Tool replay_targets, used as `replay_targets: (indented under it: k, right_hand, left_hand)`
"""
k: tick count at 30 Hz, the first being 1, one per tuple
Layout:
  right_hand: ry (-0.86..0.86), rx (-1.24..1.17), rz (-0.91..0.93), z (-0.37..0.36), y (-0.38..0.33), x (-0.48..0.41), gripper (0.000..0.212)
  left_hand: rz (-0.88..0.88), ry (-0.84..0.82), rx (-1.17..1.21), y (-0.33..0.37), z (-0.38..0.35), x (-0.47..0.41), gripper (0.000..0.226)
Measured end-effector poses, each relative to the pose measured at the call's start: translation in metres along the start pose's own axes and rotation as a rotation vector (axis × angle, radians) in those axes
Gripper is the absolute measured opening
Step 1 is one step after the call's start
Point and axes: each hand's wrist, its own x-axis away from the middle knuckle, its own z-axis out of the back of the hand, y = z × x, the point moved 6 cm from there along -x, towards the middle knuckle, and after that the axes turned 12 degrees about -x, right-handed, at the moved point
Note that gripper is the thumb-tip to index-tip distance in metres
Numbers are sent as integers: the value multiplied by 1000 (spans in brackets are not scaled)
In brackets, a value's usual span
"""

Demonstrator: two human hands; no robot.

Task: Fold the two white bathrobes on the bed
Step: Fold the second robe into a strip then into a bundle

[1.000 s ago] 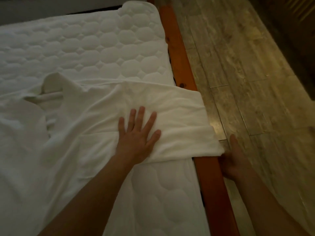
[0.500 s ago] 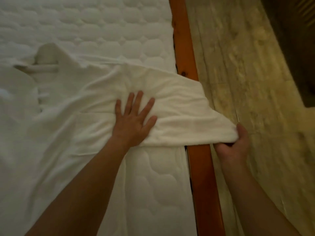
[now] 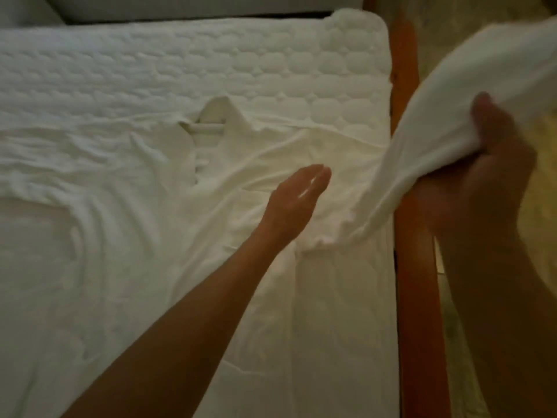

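Observation:
A white bathrobe lies spread across the bed, collar toward the far side. Its right sleeve is lifted off the bed, rising up and to the right over the bed frame. My right hand is closed on that sleeve, blurred with motion. My left hand stands on its edge on the robe near the shoulder, fingers straight and together, holding nothing. I cannot make out a second bathrobe as a separate piece.
The quilted white mattress shows bare beyond the collar. An orange-brown wooden bed frame runs along the right side, with wood-look floor past it. A pale headboard or wall is at the top.
My right hand has raised the sleeve from the bed edge high into the air. My left hand has turned from flat, fingers spread, onto its edge.

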Motion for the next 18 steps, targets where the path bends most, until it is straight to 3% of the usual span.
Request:
replay_targets:
  k: [4,6,8,9,11,13,15,18]
  right_hand:
    - [-273,484,141,-119,95,55,33]
    - [-457,644,98,-151,172,78,39]
    - [-717,1056,-8,-156,257,97,54]
    - [-829,1359,-54,-136,303,107,58]
    - [-855,1743,-58,-81,359,133,62]
    - [-766,1809,6,-28,376,163,65]
    - [-739,1913,44,7,386,183,74]
    - [-727,2035,122,40,398,182,80]
  left_hand:
    - [62,69,730,8,92,22,81]
    - [22,142,998,-22,143,26,77]
    - [29,214,1176,-71,181,30,74]
    - [119,243,1206,-105,195,31,75]
    - [402,296,1188,-175,210,38,74]
    - [583,364,1089,-224,224,42,56]
    - [613,355,1054,-247,233,35,39]
    - [586,300,974,-265,232,16,42]
